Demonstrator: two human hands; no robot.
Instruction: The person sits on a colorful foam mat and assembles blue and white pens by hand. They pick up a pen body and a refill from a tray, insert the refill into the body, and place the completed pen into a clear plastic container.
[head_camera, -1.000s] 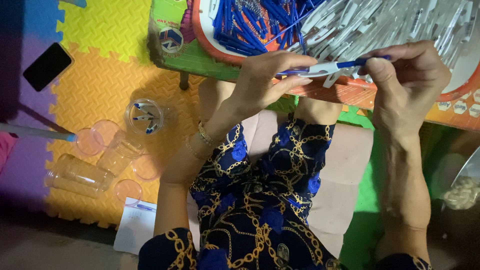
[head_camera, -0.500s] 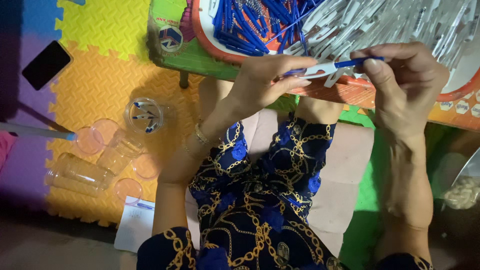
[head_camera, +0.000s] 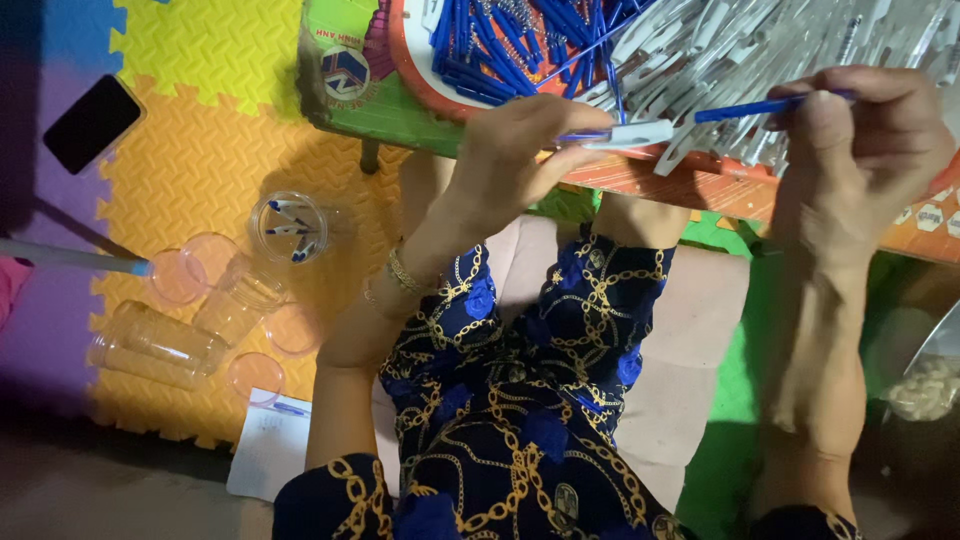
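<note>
My left hand (head_camera: 520, 150) pinches a white pen barrel (head_camera: 630, 134) at the near edge of a low table. My right hand (head_camera: 865, 135) holds a thin blue refill (head_camera: 750, 107) whose tip points into that barrel. Just behind both hands sits a round red-rimmed tray (head_camera: 415, 60) heaped with blue refills (head_camera: 500, 35) on its left and white pen barrels (head_camera: 740, 35) on its right. My lap, in blue cloth with a gold chain print, is below the hands.
On the coloured foam mat at left stand a clear jar (head_camera: 288, 225) with a few pen parts, several clear jars and lids (head_camera: 165, 340), a black phone (head_camera: 93, 122) and a sheet of paper (head_camera: 268, 450). A bag of small white pieces (head_camera: 925, 385) lies at right.
My right hand has drawn slightly right and up, so more of the blue refill shows between the two hands. The left hand stays put on the white barrel.
</note>
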